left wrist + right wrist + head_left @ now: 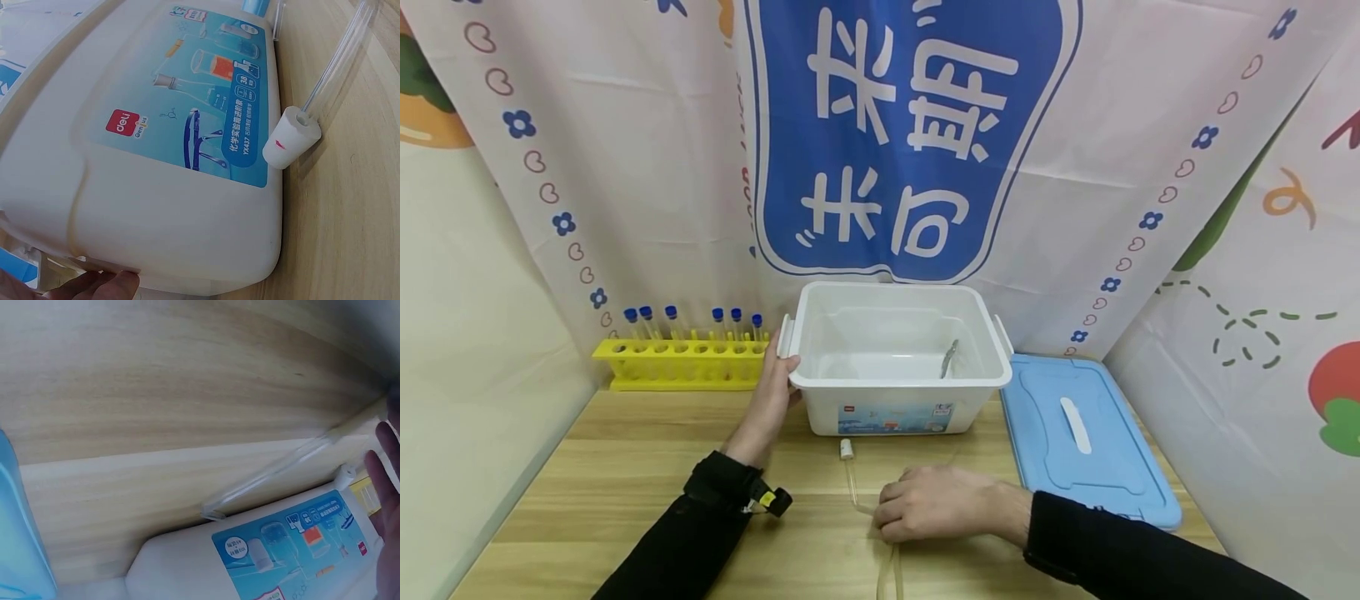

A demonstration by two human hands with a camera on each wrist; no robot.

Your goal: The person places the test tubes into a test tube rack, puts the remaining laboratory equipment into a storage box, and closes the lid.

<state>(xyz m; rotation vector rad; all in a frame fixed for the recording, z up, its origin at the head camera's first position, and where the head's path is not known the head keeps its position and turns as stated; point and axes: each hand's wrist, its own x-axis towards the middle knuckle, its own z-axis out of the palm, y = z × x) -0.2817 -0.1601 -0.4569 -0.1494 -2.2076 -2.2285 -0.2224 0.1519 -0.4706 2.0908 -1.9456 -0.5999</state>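
Observation:
A white plastic storage box [887,408] with a blue printed label stands on the table. My left hand [769,387] grips its left end, with the thumb near the rim; the fingertips show at the box's edge in the left wrist view. Low over the table in front, my right hand [936,504] has curled fingers and pinches clear tubing [359,420]; the exact contact is partly hidden. A white stopper [292,137] with a bent glass tube [851,483] lies by the box front. Another glass tube [269,478] runs from the tubing toward the box.
A yellow rack [677,385] with several blue-capped test tubes [672,321] stands left of the box. A light blue lid [1045,433] lies flat to the right. Inside the box is a small silvery item [950,358]. A printed cloth [662,167] hangs behind.

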